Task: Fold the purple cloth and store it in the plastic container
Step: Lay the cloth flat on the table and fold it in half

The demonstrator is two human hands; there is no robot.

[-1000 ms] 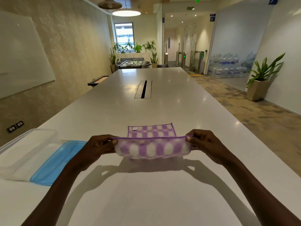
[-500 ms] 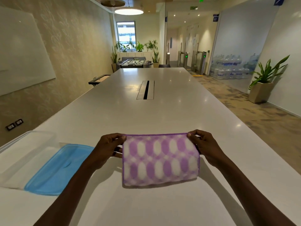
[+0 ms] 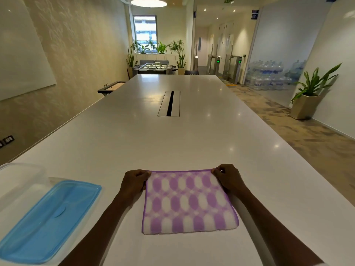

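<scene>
The purple and white patterned cloth (image 3: 189, 202) lies flat on the white table (image 3: 172, 141), folded over with its rounded fold toward me. My left hand (image 3: 134, 183) pinches its far left corner. At the far right corner, my right hand (image 3: 228, 177) pinches the edge. A clear plastic container (image 3: 17, 181) stands at the left edge of the table, and its blue lid (image 3: 50, 217) lies beside it, closer to the cloth.
A cable slot (image 3: 169, 103) is set into the middle of the long table. A potted plant (image 3: 307, 95) stands on the floor at the right. A whiteboard hangs on the left wall.
Both hands carried the near edge of the cloth up and over to the far edge, then laid it down. The cloth now rests folded and flat on the table.
</scene>
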